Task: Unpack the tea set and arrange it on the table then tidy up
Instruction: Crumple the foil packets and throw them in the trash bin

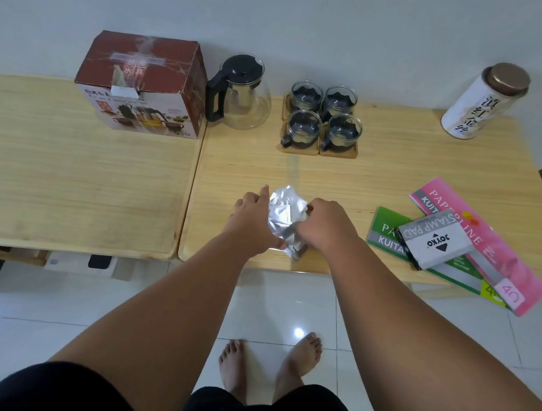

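A crumpled silver foil bag lies near the front edge of the right bench, gripped from both sides: the left hand closes on its left edge with the forefinger stretched out, the right hand pinches its right side. Behind stand 4 glass cups on wooden coasters, a glass teapot just left of them, then the tea set box on the left bench. A tea tin stands far right; receipt books and a stamp pad box lie right.

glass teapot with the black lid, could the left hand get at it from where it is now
Probably yes. The glass teapot with the black lid stands beyond the left hand across bare wooden table, handle facing left. But that hand is busy on the crumpled silver foil packet, which it must release first.
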